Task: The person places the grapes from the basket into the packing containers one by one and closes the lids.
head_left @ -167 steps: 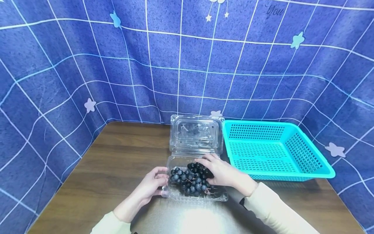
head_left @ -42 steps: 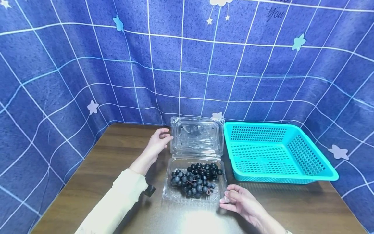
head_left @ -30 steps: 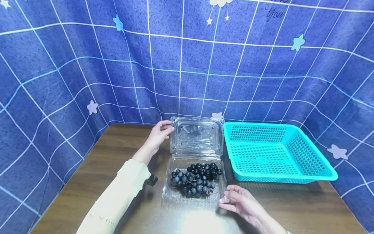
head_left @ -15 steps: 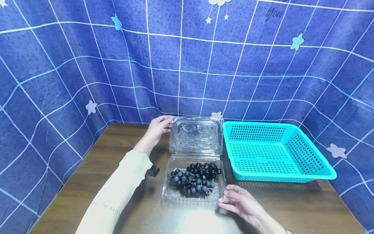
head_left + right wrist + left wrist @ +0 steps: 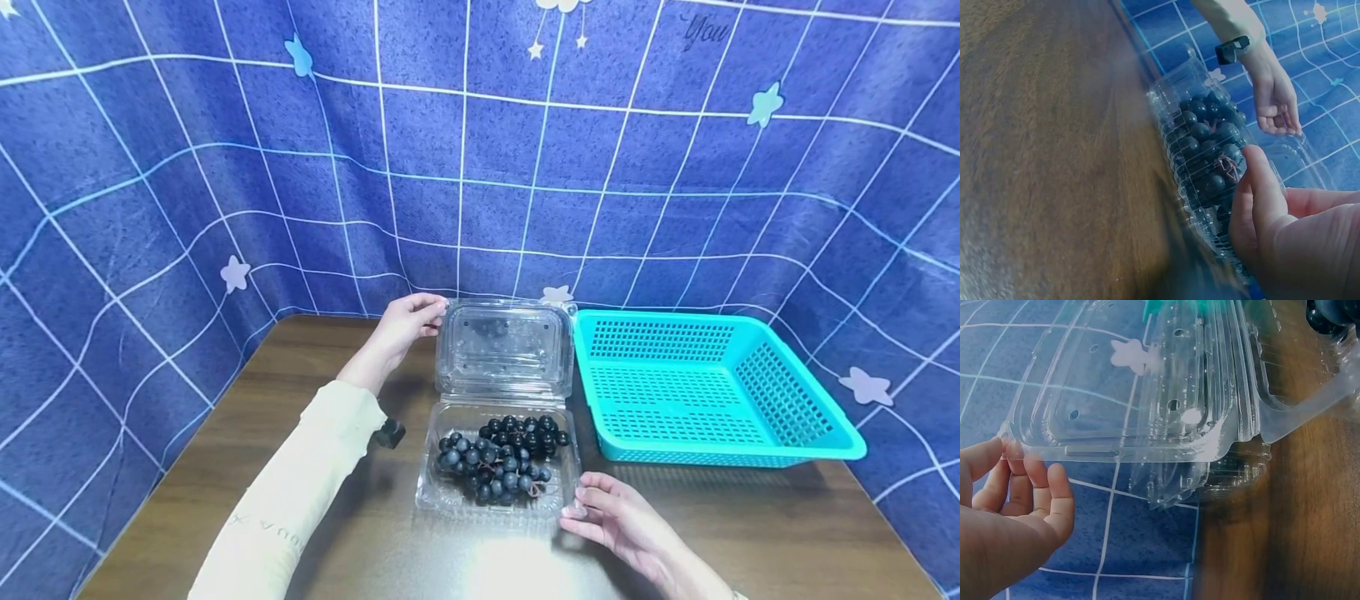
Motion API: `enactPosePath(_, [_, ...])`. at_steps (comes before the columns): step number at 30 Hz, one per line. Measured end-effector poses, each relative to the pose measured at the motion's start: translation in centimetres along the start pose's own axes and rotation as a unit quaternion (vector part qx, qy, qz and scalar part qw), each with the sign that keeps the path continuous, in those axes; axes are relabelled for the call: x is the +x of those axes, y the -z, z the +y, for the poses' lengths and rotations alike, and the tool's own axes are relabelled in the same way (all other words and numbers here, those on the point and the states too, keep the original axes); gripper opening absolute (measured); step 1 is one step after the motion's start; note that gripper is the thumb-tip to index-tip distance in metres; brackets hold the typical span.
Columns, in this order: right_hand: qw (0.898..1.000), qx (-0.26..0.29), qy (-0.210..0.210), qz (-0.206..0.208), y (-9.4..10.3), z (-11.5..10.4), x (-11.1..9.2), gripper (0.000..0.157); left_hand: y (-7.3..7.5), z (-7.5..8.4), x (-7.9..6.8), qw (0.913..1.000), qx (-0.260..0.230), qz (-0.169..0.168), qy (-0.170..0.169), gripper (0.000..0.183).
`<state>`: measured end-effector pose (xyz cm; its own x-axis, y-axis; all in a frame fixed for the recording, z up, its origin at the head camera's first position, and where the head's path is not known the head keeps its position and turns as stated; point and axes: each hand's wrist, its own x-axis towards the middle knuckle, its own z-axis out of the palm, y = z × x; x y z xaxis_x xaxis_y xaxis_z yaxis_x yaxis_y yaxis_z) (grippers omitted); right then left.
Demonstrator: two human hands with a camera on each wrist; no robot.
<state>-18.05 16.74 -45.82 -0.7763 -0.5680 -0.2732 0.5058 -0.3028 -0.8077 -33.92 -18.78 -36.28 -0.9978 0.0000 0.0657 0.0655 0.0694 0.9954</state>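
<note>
A clear plastic clamshell container lies opened out on the wooden table, its lid [image 5: 506,346] raised at the back and its base [image 5: 438,498] in front. Dark grapes [image 5: 498,467] in bunches fill much of the base. At the lid's upper left corner, my left hand [image 5: 401,327] pinches the edge between thumb and fingers; the left wrist view shows this hand [image 5: 1019,512] at the tip of the lid [image 5: 1097,425]. My right hand [image 5: 622,521] holds the base's front right corner, thumb beside the grapes [image 5: 1210,140] in the right wrist view.
A turquoise plastic basket [image 5: 750,454] with slotted walls stands right of the container, close to its lid. Behind the wooden table [image 5: 330,358] hangs a blue curtain [image 5: 420,208] with a white grid and stars. A black wrist camera [image 5: 390,433] sits below the left sleeve.
Earlier my right hand was over the grapes and my left beside the base. The right moved to the front right corner; the left climbed the lid's side to its upper corner.
</note>
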Motion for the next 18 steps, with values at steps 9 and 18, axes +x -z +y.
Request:
enactPosePath(9, [1.0, 0.005, 0.006, 0.005, -0.1, -0.1, 0.0, 0.012, -0.1, 1.1, -1.7, 0.9996, -0.009, -0.021, -0.017, 0.031])
enactPosePath(18, [0.999, 0.001, 0.004, 0.04, -0.3, -0.2, 0.6, 0.014, -0.1, 1.7, -3.3, 0.9964, 0.06, -0.019, -0.057, 0.026])
